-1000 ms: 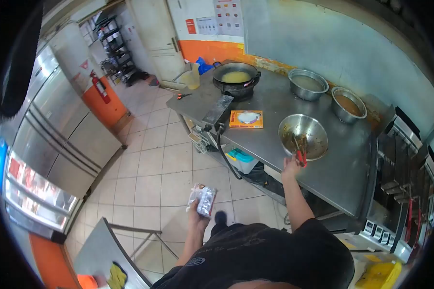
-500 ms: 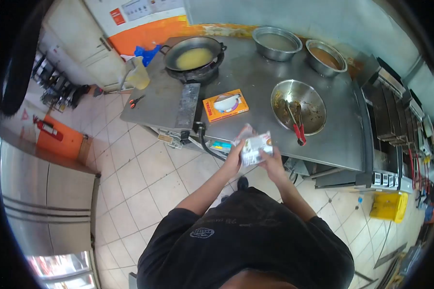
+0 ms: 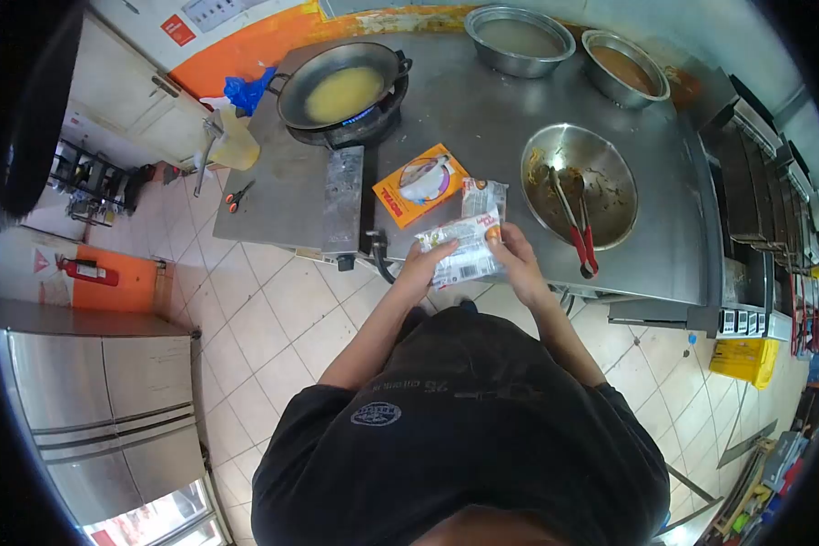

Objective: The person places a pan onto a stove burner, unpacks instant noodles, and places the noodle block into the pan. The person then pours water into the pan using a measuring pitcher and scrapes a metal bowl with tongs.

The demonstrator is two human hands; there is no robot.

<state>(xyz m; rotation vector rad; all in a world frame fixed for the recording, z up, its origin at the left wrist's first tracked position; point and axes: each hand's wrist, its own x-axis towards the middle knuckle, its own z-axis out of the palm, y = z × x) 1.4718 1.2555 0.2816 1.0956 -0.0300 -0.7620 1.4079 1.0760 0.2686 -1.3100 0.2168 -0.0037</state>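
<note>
A white printed plastic packet (image 3: 465,252) with a barcode is held between my two hands, in front of the steel table's near edge. My left hand (image 3: 420,267) grips its left end, thumb lying across the front. On the right end, my right hand (image 3: 521,264) is closed with its thumb on the print. Just beyond it shows a second clear packet (image 3: 485,194); whether this lies on the table or is held behind the first I cannot tell. An orange box (image 3: 395,200) marked ROYAL lies to the left of that packet.
A wok (image 3: 291,102) with yellowish oil sits on a burner with a blue flame. Red-handled tongs (image 3: 583,238) rest in a food-smeared steel bowl (image 3: 620,187). Two metal basins (image 3: 519,65) of liquid stand behind. Scissors (image 3: 237,196) and a yellowish jug (image 3: 237,146) are at left.
The held packet is now turned flatter, with its barcode side facing up. The second packet shows more clearly beyond it. The whole view has shifted, with the table appearing higher.
</note>
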